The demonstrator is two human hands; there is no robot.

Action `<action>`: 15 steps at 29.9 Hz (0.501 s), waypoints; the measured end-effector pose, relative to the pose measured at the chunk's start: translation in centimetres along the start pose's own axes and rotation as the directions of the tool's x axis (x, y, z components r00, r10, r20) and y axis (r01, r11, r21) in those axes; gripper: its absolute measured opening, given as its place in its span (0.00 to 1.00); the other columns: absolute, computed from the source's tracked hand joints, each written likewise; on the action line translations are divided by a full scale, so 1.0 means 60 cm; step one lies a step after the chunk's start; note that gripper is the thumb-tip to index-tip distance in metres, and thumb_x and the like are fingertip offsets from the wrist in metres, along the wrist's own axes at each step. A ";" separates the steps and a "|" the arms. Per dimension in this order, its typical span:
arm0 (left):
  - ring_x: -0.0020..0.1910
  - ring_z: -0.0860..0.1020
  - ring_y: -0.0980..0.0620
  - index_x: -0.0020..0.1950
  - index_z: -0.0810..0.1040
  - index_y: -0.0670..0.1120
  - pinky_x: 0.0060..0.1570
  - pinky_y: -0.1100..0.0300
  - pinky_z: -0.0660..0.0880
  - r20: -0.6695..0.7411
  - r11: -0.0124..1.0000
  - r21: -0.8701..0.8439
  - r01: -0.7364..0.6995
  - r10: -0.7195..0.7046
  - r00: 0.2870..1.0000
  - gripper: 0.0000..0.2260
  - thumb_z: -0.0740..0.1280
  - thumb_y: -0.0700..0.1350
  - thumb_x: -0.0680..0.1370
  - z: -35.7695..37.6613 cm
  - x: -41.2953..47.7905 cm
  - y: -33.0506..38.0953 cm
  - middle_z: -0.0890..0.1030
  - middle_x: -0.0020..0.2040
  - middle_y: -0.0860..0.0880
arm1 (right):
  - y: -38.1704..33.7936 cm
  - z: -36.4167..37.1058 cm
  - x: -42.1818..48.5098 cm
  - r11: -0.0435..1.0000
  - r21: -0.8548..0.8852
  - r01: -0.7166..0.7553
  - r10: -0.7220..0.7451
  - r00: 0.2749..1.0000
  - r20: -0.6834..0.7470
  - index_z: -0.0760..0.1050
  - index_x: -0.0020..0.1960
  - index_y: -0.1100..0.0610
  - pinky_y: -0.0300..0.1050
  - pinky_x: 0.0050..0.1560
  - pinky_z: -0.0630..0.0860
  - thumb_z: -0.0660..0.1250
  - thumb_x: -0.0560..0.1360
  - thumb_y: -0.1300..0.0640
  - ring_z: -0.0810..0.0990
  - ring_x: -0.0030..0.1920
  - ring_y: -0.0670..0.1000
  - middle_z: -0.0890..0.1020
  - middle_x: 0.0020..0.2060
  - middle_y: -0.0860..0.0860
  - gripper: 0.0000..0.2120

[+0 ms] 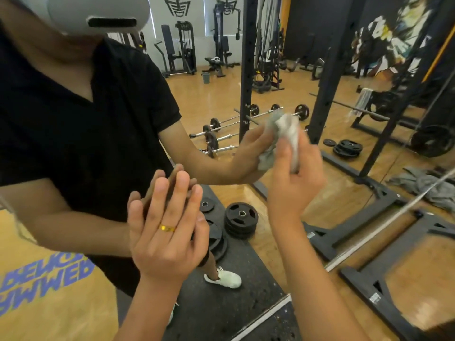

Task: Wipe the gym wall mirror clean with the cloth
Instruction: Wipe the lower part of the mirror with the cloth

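Crumpled pale grey cloth (290, 135) is pressed against the large gym wall mirror (211, 99). It is bunched in the right hand (293, 185), whose fingers curl round it. Left hand (167, 232) lies flat on the glass, fingers straight, holding nothing. Wiping is judged under way; the share finished cannot be stated (no streaks or cleaned patch distinguishable). Most mirror edges are cut off, the cloth is motion-blurred, and the glass behind both hands is hidden.

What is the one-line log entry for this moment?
phase: wiping | right hand: grips crumpled grey-white cloth on gym wall mirror | left hand: flat on mirror
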State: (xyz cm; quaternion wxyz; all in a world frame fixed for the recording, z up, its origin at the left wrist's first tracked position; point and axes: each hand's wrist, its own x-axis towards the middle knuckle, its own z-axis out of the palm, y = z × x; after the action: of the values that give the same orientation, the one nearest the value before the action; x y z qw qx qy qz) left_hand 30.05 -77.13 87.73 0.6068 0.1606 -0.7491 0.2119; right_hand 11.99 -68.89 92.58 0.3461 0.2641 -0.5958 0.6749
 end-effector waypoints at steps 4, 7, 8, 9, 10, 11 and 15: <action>0.80 0.62 0.44 0.66 0.81 0.41 0.78 0.42 0.57 -0.001 1.000 0.011 0.002 -0.002 1.000 0.16 0.66 0.40 0.79 0.003 -0.004 -0.002 0.75 0.71 0.41 | -0.029 0.018 0.041 0.984 0.149 -0.094 0.106 0.992 -0.072 0.80 0.65 0.64 0.43 0.45 0.78 0.66 0.83 0.57 0.79 0.44 0.45 0.82 0.45 0.55 0.15; 0.80 0.63 0.45 0.66 0.82 0.41 0.78 0.43 0.57 -0.015 0.999 0.038 -0.002 0.003 1.000 0.16 0.66 0.40 0.79 0.004 -0.006 -0.001 0.75 0.70 0.41 | -0.060 0.025 -0.004 0.985 0.138 0.106 -0.114 0.992 0.049 0.78 0.66 0.60 0.33 0.42 0.71 0.66 0.83 0.58 0.74 0.40 0.44 0.79 0.42 0.53 0.13; 0.80 0.63 0.45 0.65 0.82 0.41 0.78 0.43 0.57 -0.019 0.999 0.050 -0.006 0.007 1.000 0.16 0.66 0.39 0.79 0.004 -0.006 -0.001 0.75 0.70 0.41 | -0.062 0.021 -0.019 0.971 0.136 0.196 -0.211 0.972 0.105 0.78 0.66 0.61 0.31 0.41 0.69 0.66 0.83 0.57 0.73 0.38 0.45 0.79 0.40 0.54 0.14; 0.80 0.63 0.45 0.65 0.82 0.41 0.78 0.43 0.57 -0.019 0.998 0.057 -0.009 0.010 1.000 0.15 0.66 0.39 0.79 0.004 -0.007 -0.001 0.75 0.70 0.41 | -0.056 0.015 -0.026 0.949 0.133 0.286 -0.305 0.940 0.152 0.78 0.65 0.63 0.32 0.40 0.68 0.66 0.83 0.58 0.73 0.36 0.46 0.79 0.39 0.55 0.14; 0.80 0.63 0.45 0.64 0.82 0.41 0.77 0.42 0.58 -0.016 0.998 0.061 -0.010 0.011 1.000 0.15 0.66 0.39 0.79 0.003 -0.007 -0.001 0.75 0.70 0.41 | -0.048 0.010 -0.021 0.921 0.130 0.366 -0.385 0.905 0.183 0.79 0.64 0.64 0.33 0.39 0.68 0.67 0.83 0.58 0.73 0.35 0.47 0.80 0.37 0.55 0.13; 0.80 0.63 0.44 0.64 0.82 0.41 0.76 0.40 0.60 -0.013 0.998 0.061 -0.010 0.011 1.000 0.15 0.66 0.39 0.78 0.004 -0.007 -0.001 0.75 0.70 0.41 | -0.041 0.006 -0.008 0.898 0.119 0.423 -0.438 0.878 0.194 0.79 0.64 0.64 0.35 0.37 0.69 0.67 0.83 0.58 0.74 0.35 0.48 0.80 0.37 0.56 0.13; 0.80 0.63 0.43 0.68 0.80 0.42 0.77 0.39 0.59 0.011 0.998 0.055 -0.032 0.031 0.999 0.18 0.66 0.38 0.78 0.003 -0.009 -0.006 0.69 0.79 0.45 | -0.044 0.010 0.055 0.952 0.085 0.295 -0.302 0.949 0.090 0.80 0.64 0.65 0.32 0.38 0.66 0.67 0.83 0.57 0.70 0.37 0.45 0.78 0.38 0.55 0.14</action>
State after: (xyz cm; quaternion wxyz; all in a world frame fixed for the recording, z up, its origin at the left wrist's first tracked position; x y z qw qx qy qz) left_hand 30.18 -77.54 87.22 0.5947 0.1666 -0.7486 0.2413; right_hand 11.95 -68.84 96.85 0.4037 0.3973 -0.5418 0.6210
